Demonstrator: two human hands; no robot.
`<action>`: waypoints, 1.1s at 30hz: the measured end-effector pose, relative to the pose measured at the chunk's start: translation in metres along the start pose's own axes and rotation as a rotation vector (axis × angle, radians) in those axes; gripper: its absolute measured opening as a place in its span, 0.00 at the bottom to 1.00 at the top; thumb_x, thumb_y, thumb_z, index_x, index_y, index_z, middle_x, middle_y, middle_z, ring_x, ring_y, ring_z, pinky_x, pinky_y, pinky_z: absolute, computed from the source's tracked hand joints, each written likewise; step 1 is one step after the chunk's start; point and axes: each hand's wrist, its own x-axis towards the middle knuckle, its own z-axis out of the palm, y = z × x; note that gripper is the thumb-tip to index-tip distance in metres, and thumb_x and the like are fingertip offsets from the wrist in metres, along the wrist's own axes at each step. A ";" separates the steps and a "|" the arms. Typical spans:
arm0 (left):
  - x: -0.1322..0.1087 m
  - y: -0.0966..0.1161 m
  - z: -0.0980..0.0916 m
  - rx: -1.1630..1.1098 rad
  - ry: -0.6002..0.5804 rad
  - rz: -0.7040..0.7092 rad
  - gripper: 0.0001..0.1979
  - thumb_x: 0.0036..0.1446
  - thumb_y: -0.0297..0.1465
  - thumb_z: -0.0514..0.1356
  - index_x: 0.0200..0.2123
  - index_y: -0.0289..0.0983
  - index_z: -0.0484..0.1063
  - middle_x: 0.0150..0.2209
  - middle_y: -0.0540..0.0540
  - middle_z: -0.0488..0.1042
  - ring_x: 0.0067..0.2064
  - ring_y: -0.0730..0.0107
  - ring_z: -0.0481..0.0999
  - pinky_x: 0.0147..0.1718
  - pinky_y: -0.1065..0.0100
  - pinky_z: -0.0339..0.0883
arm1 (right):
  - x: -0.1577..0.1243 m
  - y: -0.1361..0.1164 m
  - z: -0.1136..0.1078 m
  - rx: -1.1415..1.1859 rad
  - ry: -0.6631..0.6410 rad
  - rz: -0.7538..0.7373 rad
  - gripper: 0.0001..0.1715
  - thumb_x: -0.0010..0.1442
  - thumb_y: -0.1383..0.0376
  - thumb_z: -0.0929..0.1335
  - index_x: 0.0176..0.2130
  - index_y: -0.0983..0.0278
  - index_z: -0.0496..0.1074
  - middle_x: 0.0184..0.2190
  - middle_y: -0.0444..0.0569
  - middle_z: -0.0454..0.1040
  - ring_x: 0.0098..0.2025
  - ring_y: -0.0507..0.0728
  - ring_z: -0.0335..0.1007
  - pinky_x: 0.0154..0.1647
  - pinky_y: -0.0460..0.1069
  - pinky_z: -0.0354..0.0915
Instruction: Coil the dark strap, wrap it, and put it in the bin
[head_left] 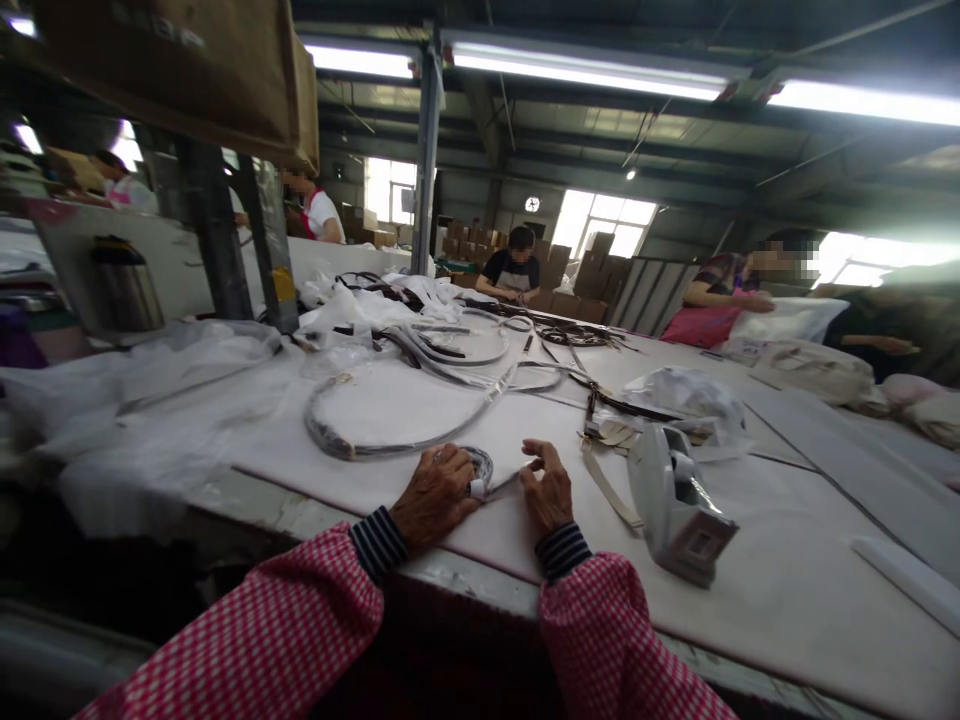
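My left hand (439, 495) is curled over a small coil of grey strap (484, 462) lying flat near the table's front edge, holding it down. A small white band or tag (478, 488) shows on the coil beside my fingers. A thin end of the strap runs right from the coil to my right hand (547, 490). There the thumb and index finger are pinched together on it, the other fingers bent. Just beyond both hands lies a large loop of grey straps (352, 450) in clear plastic.
To the right stand a tape dispenser (679, 505) and a beige strap (609, 485). Dark belts (577, 337) and crumpled plastic (686, 400) lie farther back. Plastic sheeting (150, 420) covers the left. A metal post (214, 230) rises at left. Co-workers (514, 265) work around the table.
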 end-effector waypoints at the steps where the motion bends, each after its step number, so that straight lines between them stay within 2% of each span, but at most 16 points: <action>1: 0.000 -0.002 0.001 -0.021 0.020 0.001 0.08 0.57 0.30 0.68 0.39 0.38 0.73 0.46 0.44 0.77 0.53 0.52 0.71 0.54 0.50 0.61 | 0.001 0.002 -0.001 0.001 0.024 0.023 0.25 0.50 0.65 0.63 0.48 0.65 0.70 0.46 0.54 0.74 0.40 0.60 0.69 0.43 0.57 0.68; 4: -0.001 -0.009 0.000 -0.081 0.131 -0.030 0.12 0.56 0.35 0.70 0.40 0.40 0.73 0.48 0.46 0.77 0.53 0.55 0.71 0.52 0.54 0.64 | 0.006 0.009 -0.004 0.013 0.096 0.102 0.24 0.50 0.62 0.64 0.47 0.65 0.71 0.47 0.57 0.74 0.40 0.61 0.70 0.44 0.58 0.68; 8: -0.007 -0.017 -0.009 -0.088 0.350 -0.140 0.09 0.68 0.37 0.58 0.40 0.37 0.71 0.43 0.42 0.76 0.50 0.56 0.71 0.51 0.55 0.65 | 0.011 0.016 -0.005 0.053 0.144 0.188 0.25 0.52 0.56 0.64 0.46 0.66 0.71 0.47 0.58 0.75 0.38 0.61 0.72 0.40 0.56 0.69; 10: -0.011 -0.016 -0.011 -0.067 0.383 -0.149 0.11 0.70 0.38 0.56 0.39 0.37 0.71 0.41 0.42 0.75 0.49 0.55 0.70 0.51 0.54 0.64 | 0.012 0.018 -0.004 0.068 0.144 0.205 0.26 0.52 0.53 0.64 0.46 0.66 0.72 0.47 0.58 0.76 0.36 0.60 0.72 0.39 0.56 0.69; 12: -0.014 -0.010 -0.010 -0.035 0.308 -0.098 0.12 0.67 0.40 0.60 0.40 0.37 0.72 0.43 0.42 0.76 0.50 0.53 0.70 0.50 0.52 0.63 | 0.012 0.017 -0.003 0.074 0.146 0.214 0.27 0.52 0.51 0.64 0.45 0.66 0.73 0.46 0.58 0.76 0.37 0.60 0.73 0.38 0.55 0.69; 14: -0.013 -0.002 -0.007 0.003 0.176 -0.022 0.13 0.61 0.41 0.67 0.41 0.38 0.73 0.46 0.42 0.77 0.52 0.51 0.70 0.51 0.51 0.62 | 0.012 0.014 -0.002 0.074 0.146 0.215 0.28 0.52 0.50 0.63 0.44 0.66 0.73 0.46 0.58 0.77 0.38 0.61 0.73 0.39 0.55 0.69; 17: -0.008 0.007 -0.002 0.051 0.036 0.022 0.13 0.58 0.37 0.69 0.42 0.37 0.74 0.47 0.42 0.78 0.54 0.49 0.69 0.51 0.50 0.63 | 0.011 0.007 -0.004 0.069 0.128 0.206 0.28 0.51 0.49 0.64 0.42 0.65 0.75 0.43 0.58 0.79 0.38 0.62 0.73 0.42 0.56 0.69; 20: -0.009 0.010 -0.009 0.087 0.029 -0.050 0.11 0.60 0.35 0.68 0.41 0.36 0.74 0.46 0.42 0.78 0.52 0.52 0.70 0.48 0.54 0.65 | 0.012 0.001 -0.009 0.071 0.083 0.203 0.28 0.47 0.48 0.65 0.39 0.64 0.76 0.40 0.57 0.80 0.37 0.63 0.75 0.44 0.57 0.69; 22: -0.019 0.009 -0.022 0.116 0.076 -0.129 0.10 0.61 0.35 0.67 0.41 0.36 0.74 0.47 0.42 0.78 0.52 0.54 0.71 0.48 0.55 0.65 | 0.012 -0.001 -0.012 0.075 0.044 0.205 0.29 0.45 0.47 0.66 0.38 0.65 0.76 0.39 0.58 0.80 0.38 0.65 0.75 0.45 0.58 0.68; 25: -0.054 0.002 -0.059 0.175 0.187 -0.267 0.10 0.63 0.36 0.64 0.43 0.37 0.72 0.49 0.42 0.77 0.53 0.54 0.70 0.50 0.55 0.64 | 0.014 0.005 -0.014 0.055 -0.001 0.219 0.31 0.44 0.46 0.66 0.39 0.65 0.77 0.39 0.60 0.79 0.40 0.69 0.75 0.45 0.61 0.67; 27: -0.093 -0.005 -0.094 0.248 0.300 -0.343 0.08 0.65 0.36 0.62 0.43 0.38 0.72 0.47 0.42 0.77 0.52 0.55 0.71 0.50 0.55 0.64 | 0.015 0.013 -0.014 -0.021 -0.008 0.230 0.32 0.47 0.45 0.66 0.42 0.63 0.78 0.36 0.57 0.79 0.39 0.68 0.75 0.44 0.61 0.68; 30: -0.171 -0.011 -0.158 0.465 0.506 -0.447 0.06 0.64 0.36 0.61 0.40 0.40 0.72 0.44 0.43 0.77 0.50 0.55 0.73 0.51 0.54 0.66 | 0.022 0.030 -0.013 -0.136 -0.034 0.238 0.31 0.50 0.44 0.65 0.46 0.58 0.78 0.32 0.54 0.79 0.38 0.71 0.76 0.46 0.63 0.68; 33: -0.258 -0.003 -0.213 0.639 0.611 -0.634 0.08 0.64 0.37 0.59 0.44 0.40 0.72 0.48 0.40 0.75 0.57 0.43 0.67 0.59 0.40 0.56 | 0.030 0.048 -0.013 -0.237 -0.072 0.247 0.27 0.49 0.43 0.66 0.43 0.52 0.78 0.31 0.54 0.80 0.37 0.72 0.76 0.45 0.65 0.68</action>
